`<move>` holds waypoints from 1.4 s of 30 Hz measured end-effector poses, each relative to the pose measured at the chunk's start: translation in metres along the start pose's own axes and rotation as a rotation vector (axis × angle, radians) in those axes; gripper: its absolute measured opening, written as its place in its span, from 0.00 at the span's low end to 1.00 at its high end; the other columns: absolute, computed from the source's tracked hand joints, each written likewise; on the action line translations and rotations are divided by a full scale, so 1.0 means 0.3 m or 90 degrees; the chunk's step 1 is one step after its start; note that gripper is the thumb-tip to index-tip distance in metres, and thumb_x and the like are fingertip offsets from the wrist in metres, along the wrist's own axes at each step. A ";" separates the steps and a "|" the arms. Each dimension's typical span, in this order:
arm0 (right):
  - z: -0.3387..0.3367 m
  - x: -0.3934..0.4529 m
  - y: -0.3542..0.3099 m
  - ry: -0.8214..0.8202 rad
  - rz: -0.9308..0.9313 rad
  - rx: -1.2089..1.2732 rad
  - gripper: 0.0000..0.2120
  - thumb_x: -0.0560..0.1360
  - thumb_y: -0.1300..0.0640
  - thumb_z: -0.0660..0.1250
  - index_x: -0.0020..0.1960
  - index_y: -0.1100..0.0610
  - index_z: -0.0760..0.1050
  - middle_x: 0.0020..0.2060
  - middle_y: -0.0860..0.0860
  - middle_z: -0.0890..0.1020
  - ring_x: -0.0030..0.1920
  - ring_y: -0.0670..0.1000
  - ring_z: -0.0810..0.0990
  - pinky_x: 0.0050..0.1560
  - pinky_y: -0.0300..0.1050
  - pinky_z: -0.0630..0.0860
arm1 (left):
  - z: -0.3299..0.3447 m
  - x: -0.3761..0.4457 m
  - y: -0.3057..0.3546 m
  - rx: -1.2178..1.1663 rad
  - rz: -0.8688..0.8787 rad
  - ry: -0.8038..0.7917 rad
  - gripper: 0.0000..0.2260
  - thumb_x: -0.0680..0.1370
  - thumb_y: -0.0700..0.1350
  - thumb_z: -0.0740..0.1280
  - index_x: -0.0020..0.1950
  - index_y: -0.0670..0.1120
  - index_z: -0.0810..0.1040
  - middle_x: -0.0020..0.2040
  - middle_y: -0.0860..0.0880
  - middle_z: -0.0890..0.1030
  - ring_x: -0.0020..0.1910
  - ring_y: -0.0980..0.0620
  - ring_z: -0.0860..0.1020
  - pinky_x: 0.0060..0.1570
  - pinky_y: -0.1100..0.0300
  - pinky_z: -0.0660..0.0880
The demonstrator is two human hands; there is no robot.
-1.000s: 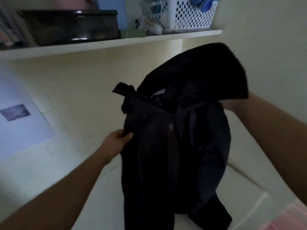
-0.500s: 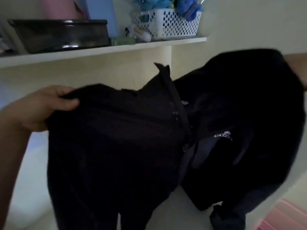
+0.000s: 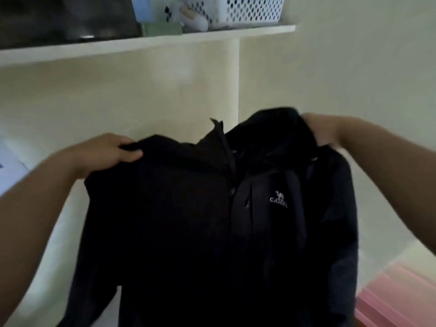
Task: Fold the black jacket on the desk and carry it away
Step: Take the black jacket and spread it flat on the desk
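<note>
Black jacket (image 3: 188, 232) held up in mid-air, filling the centre and lower half of the frame, front side toward the camera, hanging down past the bottom edge. Gripped at its 2 shoulders, 1 hand on each.

Left hand (image 3: 103, 153) at centre left, closed on the jacket's shoulder: thumb (image 3: 128, 158) pressed on the near face of the cloth, the other fingers curled over the top edge and hidden behind it. Fabric pinched between thumb and fingers, bunched into a small fold just there.

Right hand (image 3: 320, 128) at centre right, slightly higher in the frame, blurred. Closed on the other shoulder beside the hood or collar; cloth wrapped around the fingers, so individual fingertips not made out. Grip firm enough to hold the shoulder raised.

Collar (image 3: 220, 135) standing up between the 2 hands, with the zip line running down from it near the middle. White camel logo (image 3: 279, 199) with the word CAMEL on the chest, right of the zip.

Behind the jacket, a pale wall and a white shelf (image 3: 146, 43) across the upper part of the frame. On the shelf: a white perforated basket (image 3: 250, 9) at upper centre right, a dark tray-like container (image 3: 66, 22) at upper left. Pink sheets or folders (image 3: 396, 298), blurred, at lower right.
</note>
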State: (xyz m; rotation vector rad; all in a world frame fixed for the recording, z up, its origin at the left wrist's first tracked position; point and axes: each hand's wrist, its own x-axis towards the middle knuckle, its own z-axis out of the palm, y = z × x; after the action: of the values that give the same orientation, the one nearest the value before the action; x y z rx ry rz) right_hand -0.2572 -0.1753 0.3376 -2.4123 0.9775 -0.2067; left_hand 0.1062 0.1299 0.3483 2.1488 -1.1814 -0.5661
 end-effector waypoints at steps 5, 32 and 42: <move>0.265 0.137 0.071 -0.024 0.049 -0.235 0.04 0.76 0.60 0.64 0.50 0.58 0.73 0.49 0.58 0.81 0.55 0.62 0.82 0.48 0.48 0.74 | 0.178 0.135 -0.237 0.245 -0.053 -0.081 0.08 0.83 0.57 0.67 0.59 0.58 0.83 0.59 0.51 0.84 0.54 0.51 0.80 0.52 0.55 0.73; 0.977 0.064 0.939 -0.074 0.383 0.145 0.39 0.68 0.32 0.76 0.74 0.43 0.70 0.61 0.51 0.75 0.57 0.53 0.80 0.59 0.54 0.81 | 1.148 0.064 -0.760 0.438 0.211 -0.111 0.22 0.79 0.47 0.60 0.73 0.51 0.78 0.79 0.40 0.67 0.76 0.36 0.68 0.73 0.37 0.69; 0.955 -0.052 1.036 -0.039 0.418 0.078 0.02 0.79 0.58 0.67 0.49 0.54 0.74 0.44 0.56 0.81 0.49 0.60 0.81 0.48 0.49 0.70 | 1.330 0.117 -0.790 0.436 -0.160 -0.264 0.38 0.75 0.69 0.31 0.85 0.58 0.39 0.86 0.51 0.45 0.85 0.46 0.47 0.81 0.40 0.48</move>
State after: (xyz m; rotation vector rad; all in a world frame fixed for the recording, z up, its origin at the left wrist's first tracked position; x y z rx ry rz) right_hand -0.3630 -0.2336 -0.0677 -1.8569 1.6058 0.0458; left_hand 0.0166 0.0745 -0.1051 2.8846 -1.4888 -0.8365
